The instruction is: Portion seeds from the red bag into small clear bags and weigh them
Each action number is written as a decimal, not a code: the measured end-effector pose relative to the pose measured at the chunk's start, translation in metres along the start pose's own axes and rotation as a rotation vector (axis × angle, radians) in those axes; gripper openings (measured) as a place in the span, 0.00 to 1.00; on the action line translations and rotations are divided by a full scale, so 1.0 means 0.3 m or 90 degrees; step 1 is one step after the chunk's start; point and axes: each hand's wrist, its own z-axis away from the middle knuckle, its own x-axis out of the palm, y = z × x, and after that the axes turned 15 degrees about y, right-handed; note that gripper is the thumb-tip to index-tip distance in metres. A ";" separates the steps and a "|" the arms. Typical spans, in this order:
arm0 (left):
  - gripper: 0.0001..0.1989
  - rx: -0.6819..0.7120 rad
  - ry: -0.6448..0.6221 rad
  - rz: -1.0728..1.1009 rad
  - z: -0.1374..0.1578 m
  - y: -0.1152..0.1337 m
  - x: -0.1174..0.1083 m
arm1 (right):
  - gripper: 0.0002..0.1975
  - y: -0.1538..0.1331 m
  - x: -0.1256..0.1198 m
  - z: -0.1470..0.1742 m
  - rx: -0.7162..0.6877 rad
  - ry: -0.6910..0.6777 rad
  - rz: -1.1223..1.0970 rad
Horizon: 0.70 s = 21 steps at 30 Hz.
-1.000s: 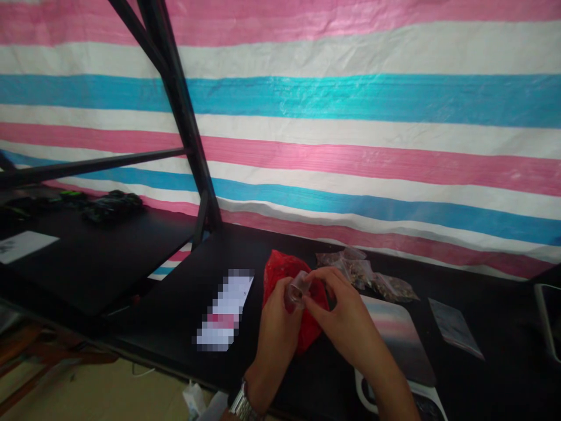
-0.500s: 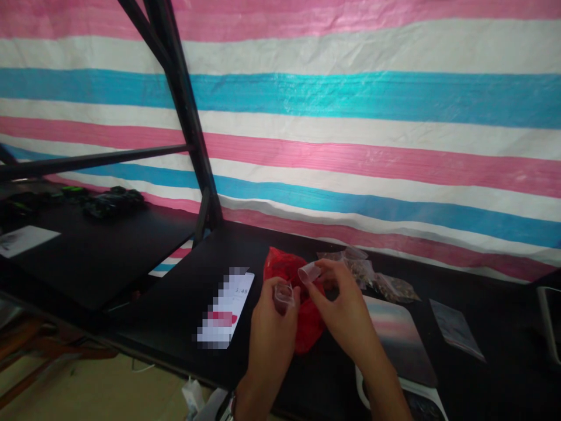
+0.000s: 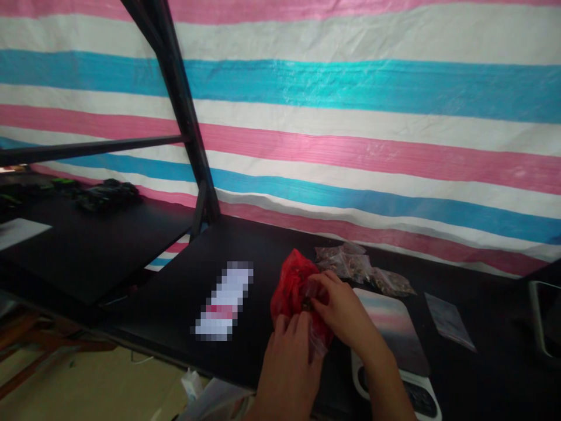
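Note:
A red plastic bag (image 3: pixel 289 280) stands open on the black table, with small dark bits visible in its mouth. My right hand (image 3: pixel 344 307) is at the bag's right side, its fingers pinched on a small clear plastic cup (image 3: pixel 312 287) that dips into the opening. Over the near edge of the red bag, my left hand (image 3: pixel 289 356) is closed on a small clear plastic bag (image 3: pixel 318 342), which pokes out beside the fingers. Most of that clear bag is hidden under the hand.
Right of the hands lies a digital scale (image 3: pixel 394 327). Several filled zip bags (image 3: pixel 390 282) sit behind it, and a flat zip bag (image 3: pixel 449 320) lies farther right. A blurred-out white phone or card (image 3: pixel 225 304) is at left. A black post (image 3: pixel 188 128) rises behind.
My right hand has lowered the cup into the red bag. The left hand has turned palm down over the bag's near edge, still with the clear bag. My view has shifted slightly.

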 end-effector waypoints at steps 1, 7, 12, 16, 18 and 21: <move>0.20 0.002 -0.001 -0.010 0.002 -0.004 -0.002 | 0.22 0.005 0.000 0.002 0.001 -0.002 0.011; 0.16 0.041 0.060 -0.048 -0.003 -0.059 0.032 | 0.22 0.016 -0.030 0.022 0.008 -0.024 -0.025; 0.18 0.082 0.140 -0.016 -0.008 -0.093 0.074 | 0.20 0.014 -0.037 0.040 0.021 -0.021 -0.042; 0.20 0.070 0.162 0.034 -0.015 -0.097 0.080 | 0.19 0.007 -0.016 0.045 0.049 -0.015 -0.054; 0.21 0.072 0.174 0.063 -0.022 -0.101 0.081 | 0.19 0.003 -0.008 0.044 0.060 -0.021 -0.075; 0.20 0.075 0.203 0.114 -0.036 -0.113 0.080 | 0.18 0.006 -0.004 0.041 0.072 -0.032 -0.111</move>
